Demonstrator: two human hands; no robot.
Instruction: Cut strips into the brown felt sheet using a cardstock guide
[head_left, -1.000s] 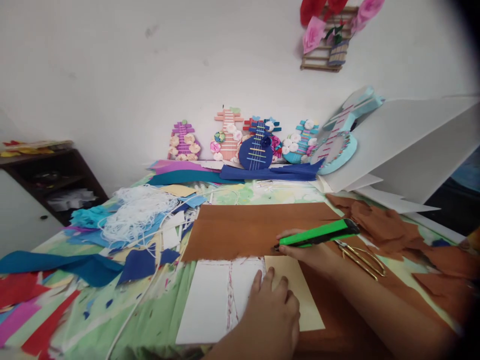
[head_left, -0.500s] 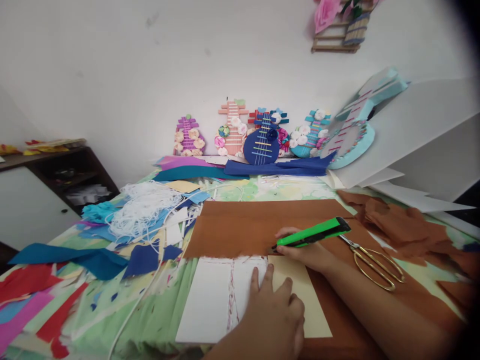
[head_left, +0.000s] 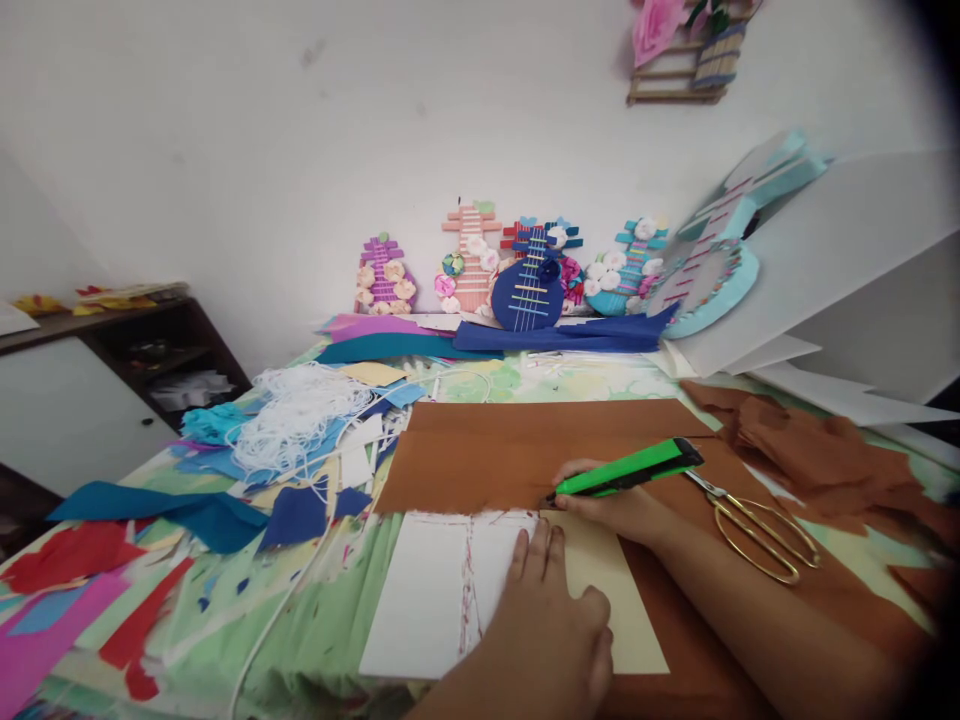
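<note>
In my right hand [head_left: 600, 500] is a green and black utility knife [head_left: 630, 468], its tip down where the brown sheet [head_left: 465, 470] meets the boards below it. My left hand [head_left: 544, 610] lies flat with fingers stretched out, pressing on a white board [head_left: 424, 590] marked with reddish-brown lines. A cream board [head_left: 630, 620] sits beside the white one, partly under my left hand. Gold-handled scissors [head_left: 765, 535] rest on brown paper just right of my right forearm.
Crumpled brown paper [head_left: 817, 440] lies at the right. On the left are tangled white cord [head_left: 300, 415], a teal strip [head_left: 161, 512] and red scraps [head_left: 71, 558]. Decorated model instruments, among them a dark blue lute [head_left: 527, 292], stand against the wall. Large grey-white boards [head_left: 847, 250] lean at the right.
The fingers of my left hand have drawn closer together. My right hand keeps the knife at nearly the same spot. The whole view has shifted slightly.
</note>
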